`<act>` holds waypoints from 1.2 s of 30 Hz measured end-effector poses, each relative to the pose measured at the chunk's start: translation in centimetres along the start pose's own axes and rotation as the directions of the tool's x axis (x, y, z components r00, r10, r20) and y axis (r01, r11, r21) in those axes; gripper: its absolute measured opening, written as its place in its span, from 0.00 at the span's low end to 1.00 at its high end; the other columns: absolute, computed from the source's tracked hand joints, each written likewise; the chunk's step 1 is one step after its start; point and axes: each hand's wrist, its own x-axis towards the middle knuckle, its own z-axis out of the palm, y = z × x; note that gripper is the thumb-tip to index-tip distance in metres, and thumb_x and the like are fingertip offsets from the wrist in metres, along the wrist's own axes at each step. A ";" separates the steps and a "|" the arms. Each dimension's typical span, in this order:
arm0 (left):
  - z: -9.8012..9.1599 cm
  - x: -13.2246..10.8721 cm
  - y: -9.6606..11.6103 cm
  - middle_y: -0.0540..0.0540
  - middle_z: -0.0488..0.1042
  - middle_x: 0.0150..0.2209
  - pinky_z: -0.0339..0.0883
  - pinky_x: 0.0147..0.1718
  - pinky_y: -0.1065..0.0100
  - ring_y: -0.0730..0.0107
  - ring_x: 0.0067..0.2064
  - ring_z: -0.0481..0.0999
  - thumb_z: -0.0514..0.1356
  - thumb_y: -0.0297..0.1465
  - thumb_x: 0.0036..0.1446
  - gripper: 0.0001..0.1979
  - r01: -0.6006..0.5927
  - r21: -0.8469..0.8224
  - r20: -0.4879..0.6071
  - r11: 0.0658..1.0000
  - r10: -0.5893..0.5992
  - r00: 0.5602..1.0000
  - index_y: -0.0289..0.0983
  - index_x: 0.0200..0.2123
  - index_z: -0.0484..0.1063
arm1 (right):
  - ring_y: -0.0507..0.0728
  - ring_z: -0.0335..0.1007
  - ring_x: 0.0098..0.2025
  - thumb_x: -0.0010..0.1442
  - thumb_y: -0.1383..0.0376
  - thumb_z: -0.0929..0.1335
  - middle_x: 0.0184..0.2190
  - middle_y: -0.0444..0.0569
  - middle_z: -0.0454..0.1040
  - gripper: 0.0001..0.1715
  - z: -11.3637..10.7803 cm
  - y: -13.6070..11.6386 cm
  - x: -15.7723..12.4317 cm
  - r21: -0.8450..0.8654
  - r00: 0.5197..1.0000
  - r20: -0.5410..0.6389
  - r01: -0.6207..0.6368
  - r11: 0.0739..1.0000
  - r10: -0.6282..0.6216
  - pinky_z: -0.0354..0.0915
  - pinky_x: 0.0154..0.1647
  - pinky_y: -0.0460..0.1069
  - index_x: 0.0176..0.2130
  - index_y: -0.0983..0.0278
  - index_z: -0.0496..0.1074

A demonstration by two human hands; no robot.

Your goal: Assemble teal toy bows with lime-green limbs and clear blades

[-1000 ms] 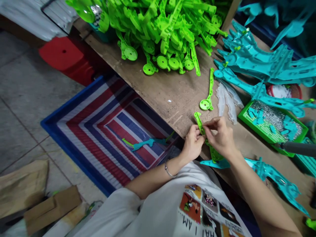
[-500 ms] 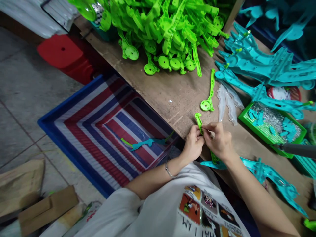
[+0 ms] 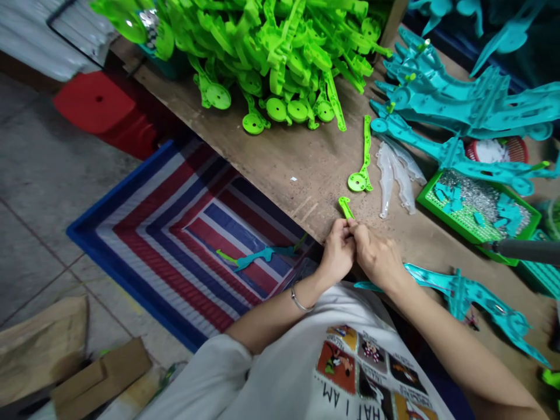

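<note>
A narrow green plastic piece (image 3: pixel 345 207) with a hooked tip sticks up between my two hands at the table's front edge. My left hand (image 3: pixel 338 251) pinches it from the left. Pressed against it from the right is my right hand (image 3: pixel 377 252), its fingers closed and partly covering the piece. Another green part with a round disc (image 3: pixel 359 182) lies on the table just beyond, beside translucent pieces (image 3: pixel 396 178). A long teal part (image 3: pixel 475 294) rests near the edge, partly behind my right forearm.
A large heap of green parts (image 3: pixel 280 58) covers the back of the table (image 3: pixel 262 163). Teal parts (image 3: pixel 476 111) are stacked at the right, near a green basket (image 3: pixel 468 230) of screws. A blue-rimmed striped bin (image 3: pixel 131 286) stands below left, beside a red stool (image 3: pixel 100 108).
My right hand has closed in beside my left, covering more of the green piece, whose lower end no longer shows. The view has shifted slightly.
</note>
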 end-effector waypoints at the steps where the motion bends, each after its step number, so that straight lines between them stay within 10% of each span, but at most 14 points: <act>1: 0.0 0.0 0.0 0.48 0.80 0.41 0.73 0.45 0.68 0.68 0.44 0.80 0.65 0.27 0.56 0.13 0.014 -0.021 0.010 1.000 -0.014 1.000 0.39 0.43 0.65 | 0.60 0.81 0.41 0.72 0.67 0.59 0.41 0.57 0.82 0.13 -0.4 0.2 0.1 0.094 1.000 0.009 -0.014 0.995 0.013 0.71 0.35 0.49 0.51 0.64 0.68; 7: 0.4 0.0 1.0 0.45 0.79 0.44 0.74 0.37 0.66 0.67 0.38 0.83 0.63 0.29 0.57 0.16 0.129 -0.116 0.091 0.985 -0.119 0.989 0.39 0.44 0.59 | 0.58 0.78 0.54 0.70 0.63 0.63 0.53 0.52 0.79 0.19 -3.9 3.9 -1.4 0.593 0.935 -0.146 -0.178 0.785 0.322 0.73 0.55 0.55 0.59 0.59 0.68; 12: 0.7 -0.3 1.9 0.46 0.79 0.43 0.75 0.38 0.65 0.65 0.39 0.84 0.64 0.28 0.56 0.16 0.131 -0.096 0.074 0.987 -0.124 0.990 0.39 0.42 0.58 | 0.59 0.81 0.44 0.69 0.61 0.65 0.45 0.49 0.83 0.14 -5.1 5.5 -5.4 0.432 0.919 -0.058 -0.330 0.839 0.391 0.73 0.49 0.55 0.49 0.59 0.78; 22: 0.7 -0.2 1.5 0.44 0.79 0.44 0.75 0.41 0.62 0.63 0.40 0.84 0.65 0.29 0.55 0.17 0.094 -0.032 0.057 0.995 -0.092 0.994 0.39 0.42 0.59 | 0.60 0.73 0.40 0.71 0.63 0.64 0.38 0.51 0.81 0.16 -2.4 1.0 -7.6 -0.003 0.975 -0.110 -0.193 0.981 0.191 0.58 0.41 0.55 0.52 0.61 0.78; 32: 0.7 -0.1 1.4 0.44 0.78 0.45 0.76 0.41 0.62 0.66 0.40 0.83 0.66 0.32 0.57 0.18 0.080 0.016 0.052 0.997 -0.080 0.995 0.39 0.44 0.59 | 0.58 0.72 0.41 0.69 0.68 0.64 0.37 0.52 0.77 0.13 0.5 -0.6 -8.8 0.172 0.948 -0.184 -0.230 0.958 0.261 0.61 0.43 0.53 0.48 0.65 0.77; 36: -1.1 -0.5 2.3 0.46 0.76 0.41 0.76 0.41 0.61 0.67 0.36 0.81 0.66 0.37 0.59 0.21 -0.098 0.401 0.057 0.911 0.082 0.995 0.40 0.51 0.63 | 0.59 0.70 0.41 0.69 0.68 0.64 0.37 0.53 0.76 0.13 1.0 -0.3 -8.8 0.156 0.947 -0.194 -0.228 0.961 0.256 0.62 0.44 0.54 0.46 0.66 0.77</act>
